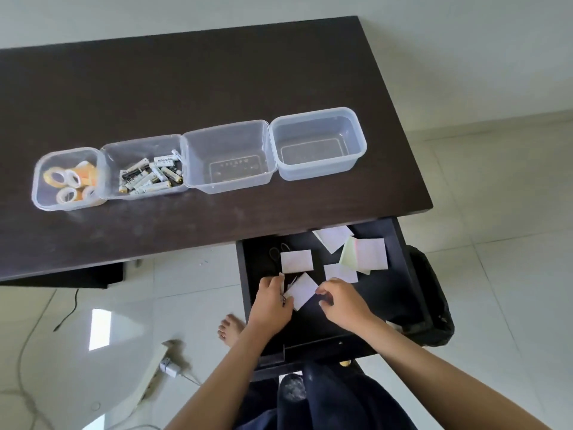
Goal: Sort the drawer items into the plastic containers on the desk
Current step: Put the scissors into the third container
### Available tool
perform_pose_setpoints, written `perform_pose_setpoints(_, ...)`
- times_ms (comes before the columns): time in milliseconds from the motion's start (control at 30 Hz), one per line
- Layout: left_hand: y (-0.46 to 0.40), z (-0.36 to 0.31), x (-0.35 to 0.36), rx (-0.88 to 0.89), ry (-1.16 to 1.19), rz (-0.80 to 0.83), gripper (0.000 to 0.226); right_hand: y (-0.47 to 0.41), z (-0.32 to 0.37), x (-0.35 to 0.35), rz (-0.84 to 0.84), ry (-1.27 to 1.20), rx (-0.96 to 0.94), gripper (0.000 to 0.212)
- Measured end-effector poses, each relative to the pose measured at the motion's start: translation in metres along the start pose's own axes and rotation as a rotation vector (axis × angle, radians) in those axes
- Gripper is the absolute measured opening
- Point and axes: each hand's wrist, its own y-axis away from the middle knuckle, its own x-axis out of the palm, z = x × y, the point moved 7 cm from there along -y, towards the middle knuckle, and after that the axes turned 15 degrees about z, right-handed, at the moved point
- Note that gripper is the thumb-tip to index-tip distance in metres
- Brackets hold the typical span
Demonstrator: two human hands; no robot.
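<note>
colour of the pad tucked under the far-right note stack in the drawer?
Pale yellow-green pad, seen in the head view.

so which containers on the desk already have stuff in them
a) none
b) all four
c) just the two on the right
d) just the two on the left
d: the far-left container holds tape rolls and the one beside it holds batteries, while the other two containers show bare bottoms.

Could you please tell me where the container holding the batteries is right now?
In the head view, the battery container sits on the desk, second from the left, between the tape-roll container and an empty container.
</note>
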Motion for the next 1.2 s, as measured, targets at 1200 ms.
perform_pose_setpoints(1200, -0.01, 0.034, 0.048, -0.141, 0.011, -0.206, 0.055, -0.066, 0.021, 0.011, 0.121, 0.766, -0.234, 0.066)
